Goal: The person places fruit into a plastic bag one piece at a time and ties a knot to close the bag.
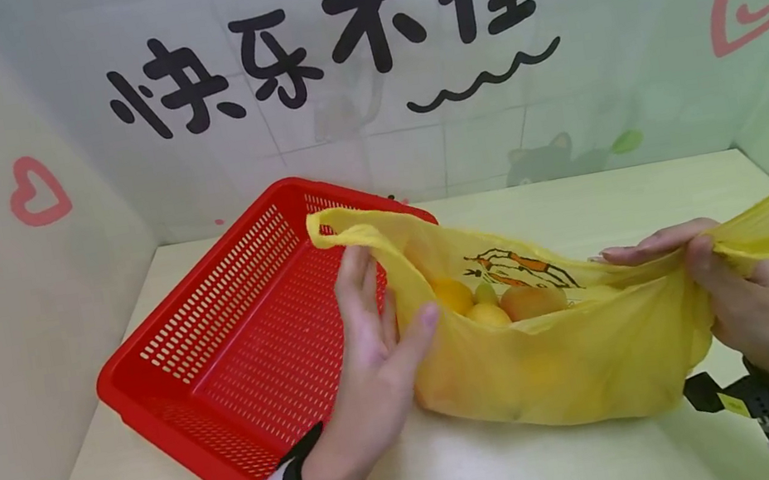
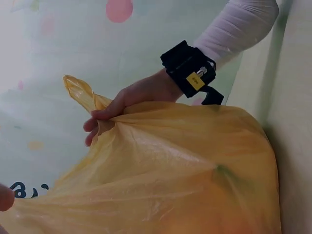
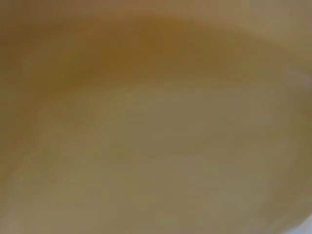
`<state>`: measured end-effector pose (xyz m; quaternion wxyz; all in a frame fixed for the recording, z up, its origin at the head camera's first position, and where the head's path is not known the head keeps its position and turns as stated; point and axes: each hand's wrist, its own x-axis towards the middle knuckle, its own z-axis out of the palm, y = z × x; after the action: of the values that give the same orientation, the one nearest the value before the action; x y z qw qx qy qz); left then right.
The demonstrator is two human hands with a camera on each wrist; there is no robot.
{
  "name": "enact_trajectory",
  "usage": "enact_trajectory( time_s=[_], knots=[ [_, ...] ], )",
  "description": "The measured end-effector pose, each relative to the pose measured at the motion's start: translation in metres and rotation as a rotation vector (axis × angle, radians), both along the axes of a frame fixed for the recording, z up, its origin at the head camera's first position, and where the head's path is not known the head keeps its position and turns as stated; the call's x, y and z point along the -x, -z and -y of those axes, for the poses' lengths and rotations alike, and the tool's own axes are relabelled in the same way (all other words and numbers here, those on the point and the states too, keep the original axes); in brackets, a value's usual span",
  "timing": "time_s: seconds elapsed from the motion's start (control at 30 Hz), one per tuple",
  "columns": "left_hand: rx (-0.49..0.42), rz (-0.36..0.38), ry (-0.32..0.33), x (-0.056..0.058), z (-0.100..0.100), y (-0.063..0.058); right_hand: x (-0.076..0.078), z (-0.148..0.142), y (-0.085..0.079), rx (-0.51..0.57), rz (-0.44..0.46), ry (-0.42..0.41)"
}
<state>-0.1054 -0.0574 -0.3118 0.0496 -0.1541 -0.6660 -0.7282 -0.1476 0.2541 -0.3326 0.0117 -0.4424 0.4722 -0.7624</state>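
Note:
A yellow plastic bag [image 1: 564, 371] lies on its base on the table, its mouth stretched wide. Inside it show a rounded orange fruit [image 1: 452, 295], a yellow fruit [image 1: 487, 314], a small green piece [image 1: 485, 293] and an orange-brown fruit [image 1: 533, 300]. My right hand [image 1: 749, 300] grips the bag's right end below the handle, clear also in the left wrist view. At the bag's left edge my left hand [image 1: 382, 366] touches the plastic, fingers extended and thumb apart, beneath the left handle loop. The right wrist view is blurred yellow plastic.
A red perforated basket [image 1: 212, 435] stands at the left of the pale table [image 1: 468, 478], angled, its right side partly behind the bag. Printed sheet walls [image 1: 364, 109] enclose the table at the back and both sides.

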Motion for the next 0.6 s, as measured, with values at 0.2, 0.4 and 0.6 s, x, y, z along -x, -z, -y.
enact_trajectory(
  time_s=[0.2,0.4,0.6],
  knots=[
    [0.034,0.055,-0.137,0.009,-0.008,0.008,0.003,-0.004,0.001,0.024,0.01,-0.044],
    [0.039,0.123,-0.04,0.012,-0.017,0.011,0.004,-0.008,0.002,0.022,0.011,-0.098],
    [-0.023,0.112,0.059,0.007,-0.02,0.01,0.004,-0.011,0.003,0.0,0.013,-0.101]
  ],
)
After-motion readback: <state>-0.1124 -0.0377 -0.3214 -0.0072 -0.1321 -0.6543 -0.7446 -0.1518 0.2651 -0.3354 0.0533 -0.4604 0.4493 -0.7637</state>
